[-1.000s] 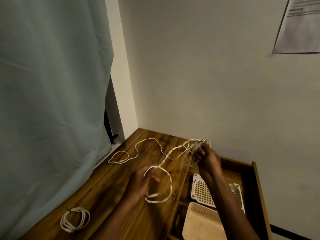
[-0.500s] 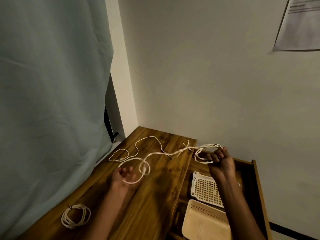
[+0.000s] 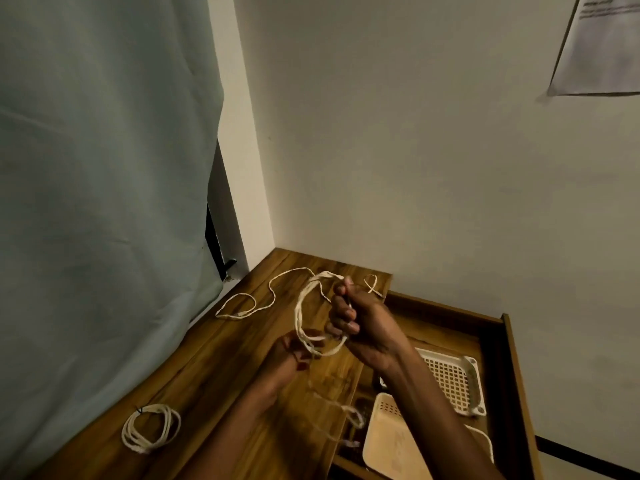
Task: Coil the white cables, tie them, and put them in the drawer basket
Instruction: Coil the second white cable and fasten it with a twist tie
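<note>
A long white cable (image 3: 300, 306) hangs in loops between my two hands above the wooden table (image 3: 221, 375). My right hand (image 3: 360, 323) is shut on the gathered loops at their top. My left hand (image 3: 294, 351) pinches the lower end of the loops. The cable's loose tail (image 3: 242, 308) trails across the table toward the far left corner; a blurred end dangles below my hands. A second white cable (image 3: 150, 427), coiled and tied with a dark tie, lies at the table's near left. The open drawer (image 3: 509, 358) at the right holds a white perforated basket (image 3: 453, 379).
A cream basket (image 3: 391, 441) sits in the drawer nearer to me, partly behind my right forearm. A grey-green curtain (image 3: 104, 168) hangs along the table's left edge. White walls close the corner behind, with a paper sheet (image 3: 602, 46) taped up at upper right.
My hands have come together: the right moved left and down, the left rose to the loops. More cable is gathered into loops and less lies on the table.
</note>
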